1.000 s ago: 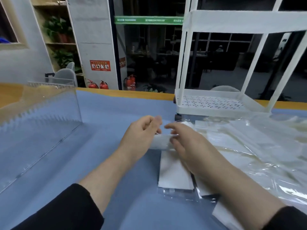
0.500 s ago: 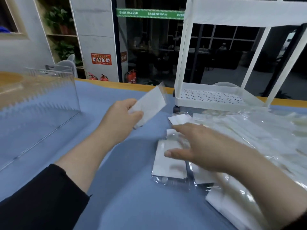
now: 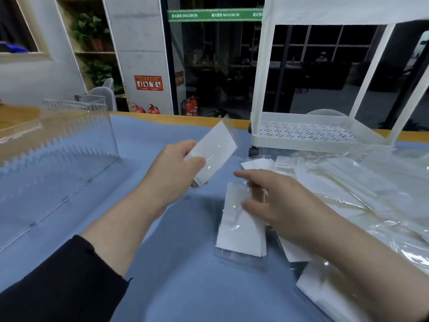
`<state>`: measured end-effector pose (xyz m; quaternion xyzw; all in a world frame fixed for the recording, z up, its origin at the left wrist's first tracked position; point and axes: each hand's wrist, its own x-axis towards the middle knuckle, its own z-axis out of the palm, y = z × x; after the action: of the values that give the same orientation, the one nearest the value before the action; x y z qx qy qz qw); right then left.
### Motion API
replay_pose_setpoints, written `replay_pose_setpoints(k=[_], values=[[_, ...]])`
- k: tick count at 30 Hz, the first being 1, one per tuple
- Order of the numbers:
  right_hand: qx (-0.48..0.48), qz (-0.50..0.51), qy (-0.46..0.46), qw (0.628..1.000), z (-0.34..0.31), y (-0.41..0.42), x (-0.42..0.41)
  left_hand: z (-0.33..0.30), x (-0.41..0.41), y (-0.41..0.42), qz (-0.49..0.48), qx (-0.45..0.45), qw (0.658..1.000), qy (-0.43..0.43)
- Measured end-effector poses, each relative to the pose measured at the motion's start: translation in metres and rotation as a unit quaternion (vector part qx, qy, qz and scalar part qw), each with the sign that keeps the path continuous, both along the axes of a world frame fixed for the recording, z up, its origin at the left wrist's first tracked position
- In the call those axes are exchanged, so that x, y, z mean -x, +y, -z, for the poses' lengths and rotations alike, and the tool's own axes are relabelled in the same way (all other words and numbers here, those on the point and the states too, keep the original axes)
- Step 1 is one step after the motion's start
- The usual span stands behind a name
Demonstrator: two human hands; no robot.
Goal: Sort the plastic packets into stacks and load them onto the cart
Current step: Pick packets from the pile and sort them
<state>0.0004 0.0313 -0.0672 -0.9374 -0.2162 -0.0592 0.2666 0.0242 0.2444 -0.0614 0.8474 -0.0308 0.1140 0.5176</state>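
— What lay around you at that moment?

— A blue-covered table [image 3: 162, 287] ran in front of you, with a dark glass frontage beyond it and red fire extinguishers [image 3: 191, 105] on the floor past the far edge. A clear acrylic box [image 3: 69, 140] stood off beyond your left fingers.

— And your left hand?

— Your left hand [image 3: 173, 168] was raised off the cloth. Its thumb and fingers pinched the lower end of one plastic packet [image 3: 214, 154], a white sheet in a clear sleeve, which slanted up and away from your fingertips toward the cart.

— The right?

— Your right hand [image 3: 276, 203] hovered low, palm down, fingers spread and relaxed, gripping nothing. Its thumb lay on the top of a small stack of packets [image 3: 239, 226] on the cloth, and the stack ran back from the thumb toward you. Whether the other fingertips touched anything, I could not tell.

— Where were the rest?

— A loose heap of packets [image 3: 348, 194] spread out to the right of your right fingers and beyond them. The white cart [image 3: 301, 126] stood past your right fingertips, its perforated bottom shelf behind the heap.
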Motion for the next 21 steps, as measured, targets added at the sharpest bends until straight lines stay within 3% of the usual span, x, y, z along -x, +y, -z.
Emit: replay_pose_setpoints(k=[4, 7, 10, 14, 17, 21], values=[[-0.235, 0.025, -0.068, 0.969, -0.011, -0.006, 0.005, -0.002, 0.004, -0.005, 0.044, 0.047, 0.998, 0.008], [-0.304, 0.025, -0.073, 0.950, -0.015, -0.008, 0.005, -0.005, 0.007, -0.008, 0.077, 0.100, 0.992, 0.012], [-0.316, 0.044, -0.070, 0.945, -0.009, -0.008, 0.000, -0.004, 0.010, -0.011, 0.130, 0.121, 0.984, 0.021], [-0.333, 0.084, -0.093, 0.935, -0.004, -0.006, -0.005, 0.003, 0.016, -0.024, 0.186, 0.064, 0.980, 0.029], [-0.246, 0.120, -0.166, 0.947, -0.005, -0.007, -0.003, 0.003, 0.016, -0.025, 0.178, 0.050, 0.983, 0.008], [-0.151, 0.093, -0.069, 0.982, -0.013, -0.009, 0.002, 0.003, 0.014, -0.020, 0.155, -0.065, 0.986, -0.011]])
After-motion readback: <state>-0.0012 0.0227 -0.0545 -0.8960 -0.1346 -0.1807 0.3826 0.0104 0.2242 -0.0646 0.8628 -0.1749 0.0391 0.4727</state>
